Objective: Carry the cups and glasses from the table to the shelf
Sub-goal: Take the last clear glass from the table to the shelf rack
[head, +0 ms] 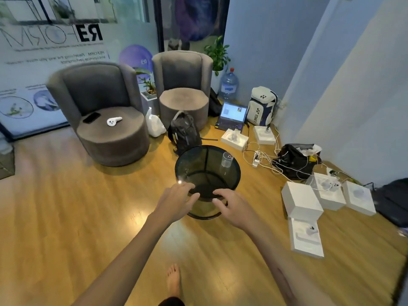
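Your left hand point(176, 200) and right hand point(231, 206) are empty, fingers loosely spread. One clear glass point(227, 159) remains on the round table point(183, 160), beyond your right hand; no shelf in sight.

the glass wall point(66, 51) at the far left carries large mirrored lettering point(53, 36), seen from behind: it reads "reform", with the "re" in heavy black and the rest in thin outline strokes. under it run two lines of small mirrored print point(57, 58); only "reform" at the start can be made out, the rest is too blurred to read. a purple disc point(135, 56) on the same glass bears a small mirrored "re".

the white backpack point(261, 106) by the right wall shows "yonex" down its front, with the brand's mark on its top flap.

the water jug's point(228, 85) label is too small to read.
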